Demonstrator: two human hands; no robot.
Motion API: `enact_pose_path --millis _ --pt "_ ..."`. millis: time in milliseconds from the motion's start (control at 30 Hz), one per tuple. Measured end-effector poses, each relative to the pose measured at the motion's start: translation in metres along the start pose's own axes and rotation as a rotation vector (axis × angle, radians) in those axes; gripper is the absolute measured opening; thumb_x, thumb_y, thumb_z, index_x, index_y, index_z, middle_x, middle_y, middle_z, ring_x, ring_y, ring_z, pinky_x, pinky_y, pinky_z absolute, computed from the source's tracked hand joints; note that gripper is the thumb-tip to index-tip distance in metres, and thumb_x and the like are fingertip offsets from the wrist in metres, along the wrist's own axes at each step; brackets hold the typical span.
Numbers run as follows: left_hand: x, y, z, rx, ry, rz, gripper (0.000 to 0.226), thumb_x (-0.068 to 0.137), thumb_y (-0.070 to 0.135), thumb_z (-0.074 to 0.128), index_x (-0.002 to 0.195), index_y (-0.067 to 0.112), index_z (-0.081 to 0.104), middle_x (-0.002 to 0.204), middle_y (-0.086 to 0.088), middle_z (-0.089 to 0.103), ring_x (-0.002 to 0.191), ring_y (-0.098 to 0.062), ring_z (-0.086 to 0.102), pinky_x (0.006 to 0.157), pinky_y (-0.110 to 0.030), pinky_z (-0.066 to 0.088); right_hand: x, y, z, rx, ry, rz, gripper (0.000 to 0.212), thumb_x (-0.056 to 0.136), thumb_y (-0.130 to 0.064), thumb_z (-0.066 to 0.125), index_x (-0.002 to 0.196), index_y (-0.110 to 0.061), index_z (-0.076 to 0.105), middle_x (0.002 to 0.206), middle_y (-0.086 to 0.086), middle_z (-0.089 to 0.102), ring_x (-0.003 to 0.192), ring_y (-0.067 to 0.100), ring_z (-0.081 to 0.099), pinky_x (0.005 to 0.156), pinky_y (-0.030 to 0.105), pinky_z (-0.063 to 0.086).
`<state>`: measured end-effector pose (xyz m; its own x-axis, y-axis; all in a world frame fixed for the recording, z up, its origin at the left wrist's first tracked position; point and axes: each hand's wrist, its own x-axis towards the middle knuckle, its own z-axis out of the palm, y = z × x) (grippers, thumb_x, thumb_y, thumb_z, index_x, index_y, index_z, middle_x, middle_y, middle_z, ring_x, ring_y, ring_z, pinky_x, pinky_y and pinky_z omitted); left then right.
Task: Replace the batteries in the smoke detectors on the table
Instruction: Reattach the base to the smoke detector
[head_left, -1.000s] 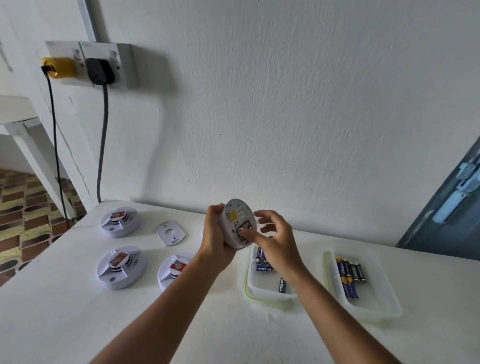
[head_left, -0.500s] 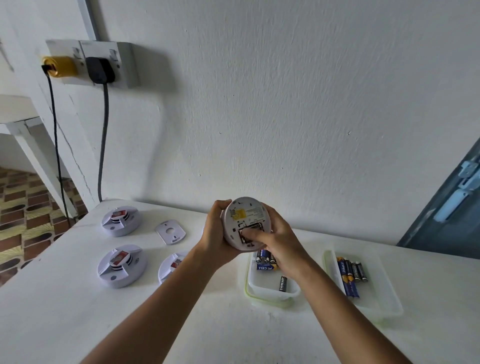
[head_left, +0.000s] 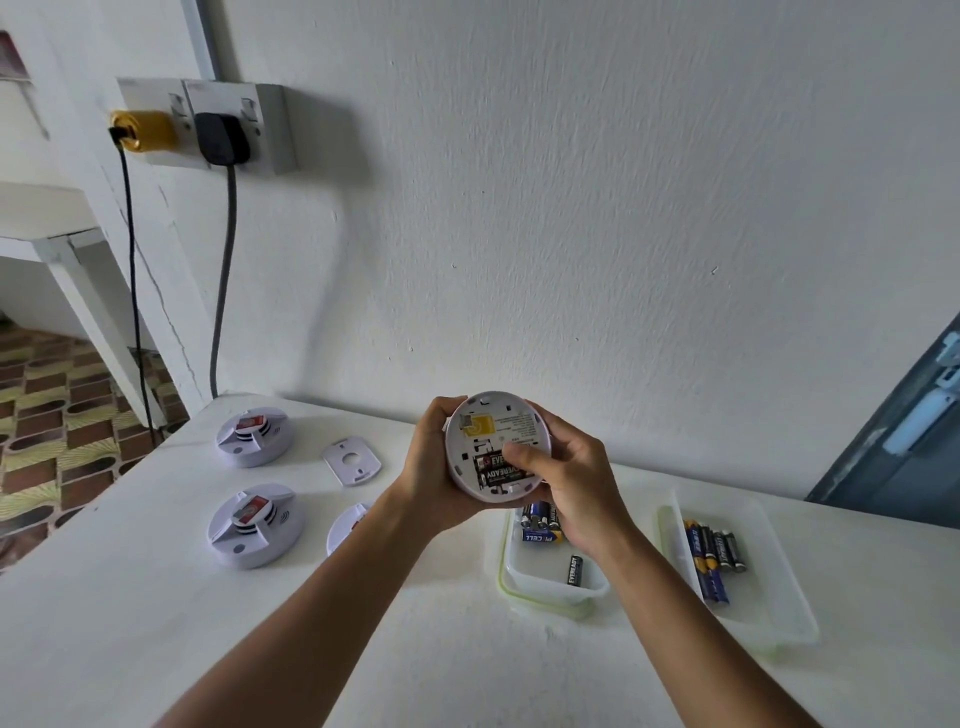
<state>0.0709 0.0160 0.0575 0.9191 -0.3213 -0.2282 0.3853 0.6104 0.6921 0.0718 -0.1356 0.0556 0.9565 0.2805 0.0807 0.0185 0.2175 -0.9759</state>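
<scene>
Detector (head_left: 496, 441) is held up above the surface (head_left: 156, 597), back side toward the camera, between both hands. The left hand (head_left: 434, 467) has its grip wrapped around the left edge of the body. The right hand (head_left: 569, 475) has its grip around the right edge, with the thumb (head_left: 519, 457) pressing on the batteries in the open compartment (head_left: 498, 470).

The step in hand seems to be the work at the battery compartment: two black cells sit there, and the thumb is on them. I cannot tell if they are going in or coming out. The next move calls for a steady left grip while the right thumb pushes or lifts one cell at its end, without letting it spring out.

Counted: one detector in the grip, and three more detectors to the left of the grip on the surface, the nearest one (head_left: 348, 527) partly hidden by the left forearm. One small mounting plate (head_left: 351, 460) lies between them and the grip. Two clear trays are there: one tray (head_left: 550, 582) just under the right hand with one loose black cell and a few blue ones, partly hidden, and a second tray (head_left: 769, 613) further right of the grip with about five cells.
</scene>
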Motion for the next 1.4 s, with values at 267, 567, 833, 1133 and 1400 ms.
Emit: enact_pose_path --millis 267,567,833,1133,1400 --pt "-0.017 0.014 -0.030 -0.033 0.137 0.037 0.051 0.085 0.042 0.037 0.097 0.008 0.074 0.103 -0.021 0.069 0.098 -0.037 0.059 0.090 -0.051 0.046 0.011 0.011 0.030 -0.106 -0.075 0.079 0.031 0.085 -0.014 0.070 0.115 -0.023 0.067 0.107 0.005 0.071 0.096 0.022 0.069 0.074 0.042 0.060" --pt "-0.068 0.070 -0.127 -0.158 0.462 0.249 0.038 0.088 0.041 0.045 0.106 0.013 0.064 0.116 -0.021 0.061 0.109 -0.041 0.053 0.096 -0.059 0.039 0.094 0.083 0.123 -0.729 0.013 0.008 0.018 0.085 -0.009 0.057 0.096 -0.010 0.072 0.095 0.002 0.071 0.086 0.017 0.064 0.079 0.025 0.049" --pt "-0.101 0.094 -0.182 -0.189 0.479 0.244 0.040 0.088 0.042 0.044 0.105 0.011 0.065 0.112 -0.019 0.057 0.106 -0.037 0.049 0.109 -0.056 0.028 0.148 0.138 0.175 -1.382 -0.309 0.180 0.019 0.084 -0.021 0.049 0.097 -0.013 0.060 0.109 0.015 0.061 0.111 0.036 0.055 0.088 0.034 0.045" --pt "-0.104 0.103 -0.201 -0.154 0.418 0.253 0.041 0.085 0.040 0.047 0.103 0.009 0.066 0.108 -0.020 0.056 0.107 -0.038 0.046 0.107 -0.057 0.029 0.135 0.122 0.191 -1.285 -0.170 0.136 0.030 0.074 -0.020 0.064 0.100 -0.005 0.061 0.101 0.013 0.067 0.096 0.029 0.061 0.070 0.027 0.045" --pt "-0.100 0.105 -0.189 -0.104 0.389 0.258 0.052 0.092 0.042 0.039 0.089 0.006 0.077 0.096 -0.020 0.069 0.088 -0.032 0.064 0.087 -0.044 0.043 0.103 0.067 0.213 -0.591 -0.297 0.141 0.065 0.068 -0.013 0.080 0.128 -0.004 0.057 0.097 0.005 0.068 0.093 0.018 0.065 0.090 0.044 0.054"
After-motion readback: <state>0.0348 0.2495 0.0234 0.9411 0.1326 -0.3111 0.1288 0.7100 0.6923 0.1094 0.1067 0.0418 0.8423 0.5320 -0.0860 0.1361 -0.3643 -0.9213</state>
